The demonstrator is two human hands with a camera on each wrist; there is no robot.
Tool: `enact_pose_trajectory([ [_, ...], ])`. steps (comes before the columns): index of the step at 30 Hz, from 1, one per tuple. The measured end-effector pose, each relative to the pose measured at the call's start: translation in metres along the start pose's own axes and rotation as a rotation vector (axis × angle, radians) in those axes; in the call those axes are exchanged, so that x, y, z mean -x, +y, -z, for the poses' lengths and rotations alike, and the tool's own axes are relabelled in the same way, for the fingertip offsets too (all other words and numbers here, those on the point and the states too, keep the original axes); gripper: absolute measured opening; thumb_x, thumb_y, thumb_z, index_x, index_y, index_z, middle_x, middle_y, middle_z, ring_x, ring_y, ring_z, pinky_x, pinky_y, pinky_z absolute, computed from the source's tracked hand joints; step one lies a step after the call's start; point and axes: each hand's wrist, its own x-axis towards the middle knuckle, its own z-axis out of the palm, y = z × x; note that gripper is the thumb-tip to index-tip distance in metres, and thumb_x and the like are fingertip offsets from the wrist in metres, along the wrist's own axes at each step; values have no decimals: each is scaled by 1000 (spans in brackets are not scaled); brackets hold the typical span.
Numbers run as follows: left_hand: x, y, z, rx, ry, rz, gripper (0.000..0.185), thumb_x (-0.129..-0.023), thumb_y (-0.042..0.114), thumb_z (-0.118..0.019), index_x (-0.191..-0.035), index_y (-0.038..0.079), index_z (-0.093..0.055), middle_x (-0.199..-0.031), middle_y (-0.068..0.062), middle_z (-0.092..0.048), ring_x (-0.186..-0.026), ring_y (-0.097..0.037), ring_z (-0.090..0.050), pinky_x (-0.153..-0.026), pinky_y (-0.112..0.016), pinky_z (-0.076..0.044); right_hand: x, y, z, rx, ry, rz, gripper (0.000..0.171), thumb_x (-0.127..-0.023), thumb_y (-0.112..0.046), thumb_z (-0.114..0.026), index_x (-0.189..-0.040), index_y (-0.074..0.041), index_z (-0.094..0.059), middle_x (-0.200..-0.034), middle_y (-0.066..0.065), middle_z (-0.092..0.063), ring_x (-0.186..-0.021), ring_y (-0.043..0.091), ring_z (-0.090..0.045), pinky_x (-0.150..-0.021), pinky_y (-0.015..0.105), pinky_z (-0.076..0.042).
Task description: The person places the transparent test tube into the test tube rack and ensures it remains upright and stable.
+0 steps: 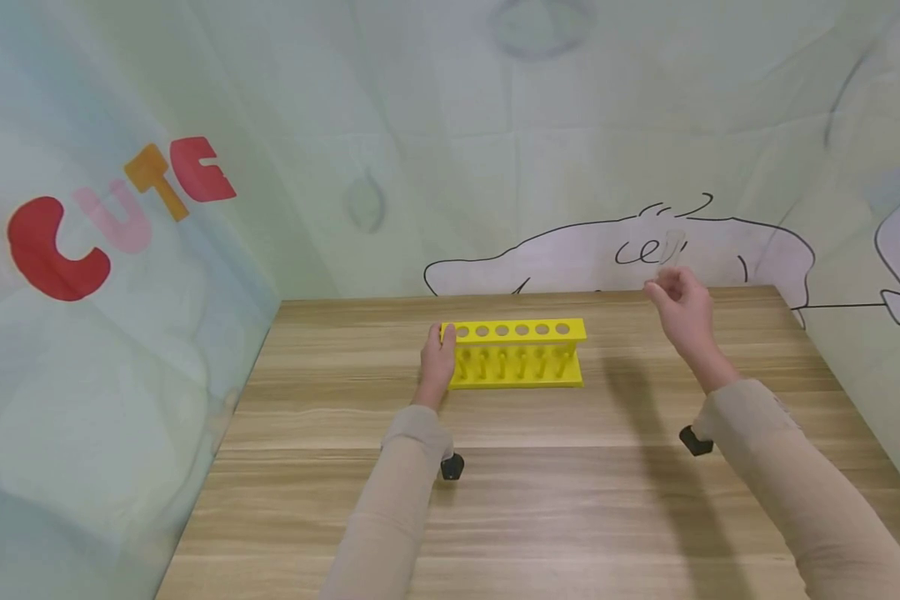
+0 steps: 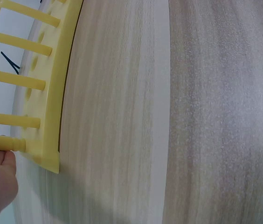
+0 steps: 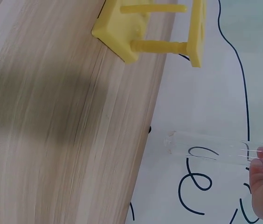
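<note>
Left hand (image 1: 437,360) gripping left end of yellow rack (image 1: 521,352) on table (image 1: 495,500); right hand (image 1: 682,312) pinching clear test tube (image 3: 206,148), raised right of rack; all six holes empty; insertion not yet done.

Left hand (image 1: 437,360) grips the left end of the yellow rack (image 1: 517,353); right hand (image 1: 682,310) is raised to its right, fingers pinched.

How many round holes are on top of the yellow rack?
6 holes show in a row along the top of the yellow rack, running left to right. The left hand grips the rack's left end and may hide another. All look empty.
</note>
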Motion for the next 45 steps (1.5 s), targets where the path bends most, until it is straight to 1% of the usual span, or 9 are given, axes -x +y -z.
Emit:
enact_pose_trajectory([
  [4, 1, 0, 0, 6, 0, -13, 51, -94, 44, -28, -132, 10, -34, -134, -10, -42, -125, -24, -37, -105, -39, -30, -1, -3, 0, -10, -2, -2, 32, -88, -28, -52, -107, -2, -49, -85, -14, -51, -78, -4, -47, -68, 12, -39],
  [11, 0, 1, 0, 12, 8, -14, 48, -94, 43, -29, -129, 10, -37, -131, -11, -44, -123, -24, -40, -103, -39, -32, -1, -8, -1, -47, -7, -16, 20, -88, -29, -53, -100, -13, -49, -86, -11, -53, -79, -1, -49, -68, 13, -40],
  [17, 0, 0, 0, 10, 9, -17, 47, -94, 43, -29, -128, 11, -37, -131, -11, -45, -122, -24, -40, -103, -39, -33, -1, -11, -3, -100, -6, -6, 18, -87, -23, -54, -100, -11, -49, -83, -15, -54, -77, -3, -50, -68, 11, -40],
  [23, 2, 0, 1, 21, 5, -29, 48, -94, 44, -29, -128, 11, -37, -130, -10, -46, -120, -24, -41, -102, -39, -34, -3, -12, -7, -108, 1, -14, 13, -86, -25, -55, -96, -19, -48, -85, -14, -53, -79, -2, -50, -70, 10, -41],
  [26, 2, 0, 1, 20, 3, -32, 49, -94, 45, -29, -128, 11, -37, -130, -10, -46, -119, -24, -42, -102, -39, -34, -4, -13, -9, -127, 7, -10, 14, -86, -23, -56, -96, -17, -49, -83, -14, -54, -79, -1, -50, -69, 10, -42],
  [30, 3, 0, 1, 24, 4, -36, 48, -94, 44, -29, -127, 11, -38, -128, -11, -47, -117, -24, -43, -101, -40, -35, -5, -14, -13, -150, 21, -1, 18, -85, -18, -58, -98, -9, -50, -79, -15, -53, -75, -2, -50, -66, 9, -42],
  [32, 3, 1, 1, 26, 7, -37, 47, -94, 44, -30, -126, 11, -38, -127, -11, -47, -116, -24, -44, -100, -40, -35, -5, -16, -14, -154, 25, 2, 18, -85, -17, -58, -97, -7, -50, -77, -16, -52, -73, -2, -50, -64, 10, -41],
  [39, 3, 1, 1, 26, 8, -36, 47, -94, 43, -30, -127, 10, -39, -128, -11, -47, -118, -24, -43, -101, -39, -35, -4, -21, -20, -186, 27, -1, 14, -84, -16, -58, -95, -13, -50, -78, -16, -52, -75, -1, -51, -65, 10, -42],
  [45, 3, 1, 1, 18, 2, -24, 48, -94, 44, -29, -128, 11, -37, -129, -10, -46, -119, -24, -42, -102, -39, -34, -3, -24, -25, -166, 26, -1, 19, -84, -17, -60, -97, -6, -51, -78, -12, -53, -73, 0, -50, -61, 11, -42],
])
